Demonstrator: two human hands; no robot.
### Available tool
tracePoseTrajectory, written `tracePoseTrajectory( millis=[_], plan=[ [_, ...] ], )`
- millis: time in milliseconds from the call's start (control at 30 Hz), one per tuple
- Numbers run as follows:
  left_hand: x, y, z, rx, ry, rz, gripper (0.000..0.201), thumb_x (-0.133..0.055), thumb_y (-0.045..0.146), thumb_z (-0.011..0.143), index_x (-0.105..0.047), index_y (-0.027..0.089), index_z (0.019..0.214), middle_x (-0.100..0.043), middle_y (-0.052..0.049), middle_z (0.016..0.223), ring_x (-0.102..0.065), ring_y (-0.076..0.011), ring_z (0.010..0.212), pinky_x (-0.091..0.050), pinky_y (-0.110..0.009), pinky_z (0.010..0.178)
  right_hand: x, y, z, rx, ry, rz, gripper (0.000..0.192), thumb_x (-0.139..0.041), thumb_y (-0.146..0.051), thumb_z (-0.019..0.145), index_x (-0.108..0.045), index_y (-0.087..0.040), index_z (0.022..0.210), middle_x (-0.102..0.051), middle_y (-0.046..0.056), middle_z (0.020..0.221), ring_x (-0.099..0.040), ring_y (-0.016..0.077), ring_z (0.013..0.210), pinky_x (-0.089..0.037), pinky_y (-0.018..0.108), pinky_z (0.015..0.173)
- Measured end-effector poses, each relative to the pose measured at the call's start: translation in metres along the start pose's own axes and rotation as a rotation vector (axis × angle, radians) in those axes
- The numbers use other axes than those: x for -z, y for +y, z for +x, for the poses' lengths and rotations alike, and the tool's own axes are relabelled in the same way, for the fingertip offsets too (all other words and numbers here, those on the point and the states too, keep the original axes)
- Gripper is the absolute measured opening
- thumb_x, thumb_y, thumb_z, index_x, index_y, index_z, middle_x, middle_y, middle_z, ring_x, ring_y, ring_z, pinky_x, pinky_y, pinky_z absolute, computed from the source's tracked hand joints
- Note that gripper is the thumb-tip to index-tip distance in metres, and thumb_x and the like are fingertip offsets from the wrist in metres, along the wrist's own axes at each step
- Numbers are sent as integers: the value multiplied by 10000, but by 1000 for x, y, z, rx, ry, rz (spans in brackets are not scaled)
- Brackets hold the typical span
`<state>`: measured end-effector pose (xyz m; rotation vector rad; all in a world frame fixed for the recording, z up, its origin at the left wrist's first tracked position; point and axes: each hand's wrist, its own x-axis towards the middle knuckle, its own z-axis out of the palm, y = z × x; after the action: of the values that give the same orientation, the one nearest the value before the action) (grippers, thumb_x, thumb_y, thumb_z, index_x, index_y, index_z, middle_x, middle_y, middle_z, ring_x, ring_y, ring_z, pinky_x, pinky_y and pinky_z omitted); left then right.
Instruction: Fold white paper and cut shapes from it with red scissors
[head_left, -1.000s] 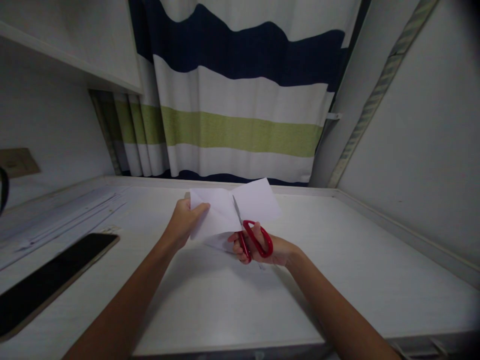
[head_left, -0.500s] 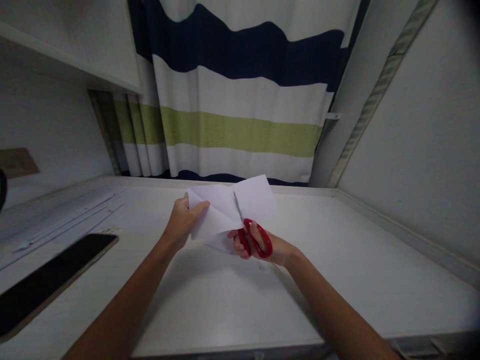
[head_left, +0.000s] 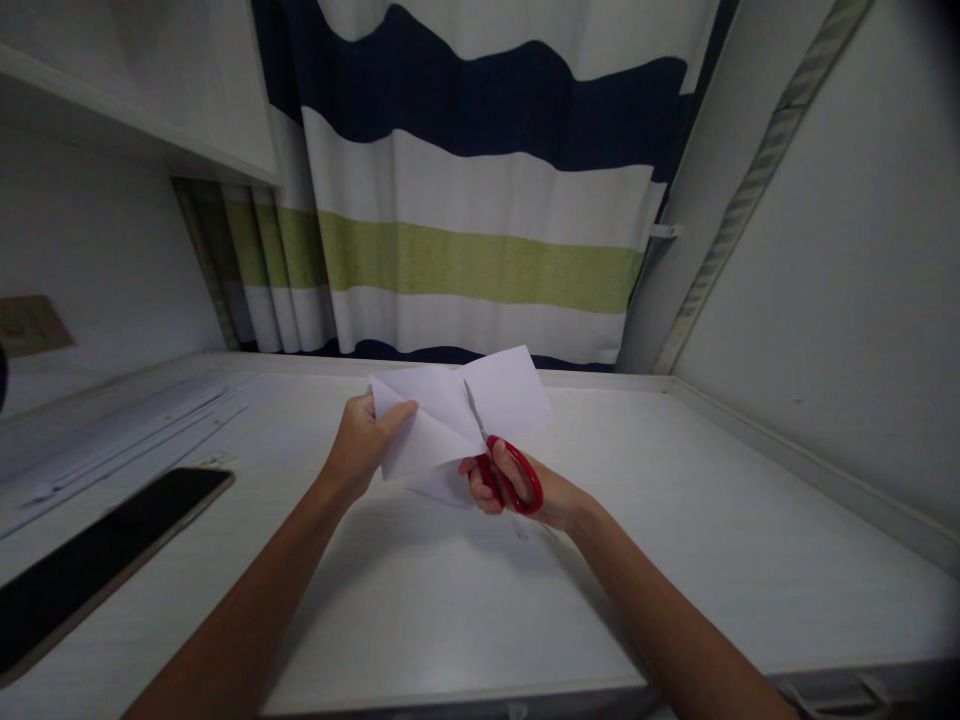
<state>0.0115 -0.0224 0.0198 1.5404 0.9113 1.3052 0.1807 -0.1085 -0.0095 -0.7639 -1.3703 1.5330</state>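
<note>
— Two hands are being kept busy above the white desk [head_left: 465, 600], and one sheet of white paper [head_left: 457, 415] is being held up between them, clear of the surface, near the far middle of the scene.

— How is the sheet being gripped?

— It is being pinched at its left edge by the left hand [head_left: 364, 445], thumb closed over the front face, fingers behind. The red-handled scissors [head_left: 504, 465] are being held by the right hand [head_left: 536, 492], with fingers threaded through the loops and drawn in on them.

— Are the blades being held apart or together?

— The handles are being squeezed fairly close, so the blades are nearly together. One blade is being shown as a thin grey line running up and slightly left across the paper's middle; the other is being hidden behind the sheet.

— Which way is the paper lying from the scissors?

— It is being presented directly ahead of the blades, farther away. Its long axis is running left to right, so it is being crossed by the blades, which are entering from the near edge and pointing toward the far edge. The uncut part is being left just beyond the tip, and the right flap is being left unsupported.

— What else is being seen nearby?

— A dark phone [head_left: 97, 560] is lying on the desk, well apart at the near left. A striped curtain [head_left: 480, 200] is hanging beyond the far edge.
</note>
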Motion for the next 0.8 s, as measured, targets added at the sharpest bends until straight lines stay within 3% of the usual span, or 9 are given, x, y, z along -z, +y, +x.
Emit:
tracePoseTrajectory(
  millis=[367, 633, 800],
  plan=[
    [-1, 3, -1, -1, 12, -33, 240, -614, 316, 535, -575, 101, 634, -586, -37, 598, -515, -140, 504, -398, -222, 439, 2, 3, 1, 24, 43, -32, 390, -309, -486, 796, -461, -127, 804, -390, -29, 552, -332, 52, 437, -232, 216, 426],
    [-3, 4, -2, 18, 28, -17, 205, -626, 305, 537, -575, 117, 601, -583, -19, 584, -510, -132, 495, -392, -221, 436, 4, 1, 3, 70, 110, -110, 399, -325, -466, 801, -454, -118, 654, -390, -16, 540, -330, 47, 429, -220, 223, 418],
    [-2, 7, -3, -6, 37, 29, 180, -625, 295, 540, -572, 124, 560, -580, -13, 557, -504, -133, 487, -388, -219, 433, 4, 1, 3, 65, 125, -101, 384, -350, -474, 787, -464, -119, 695, -401, -23, 537, -328, 45, 426, -220, 215, 415]
  ],
)
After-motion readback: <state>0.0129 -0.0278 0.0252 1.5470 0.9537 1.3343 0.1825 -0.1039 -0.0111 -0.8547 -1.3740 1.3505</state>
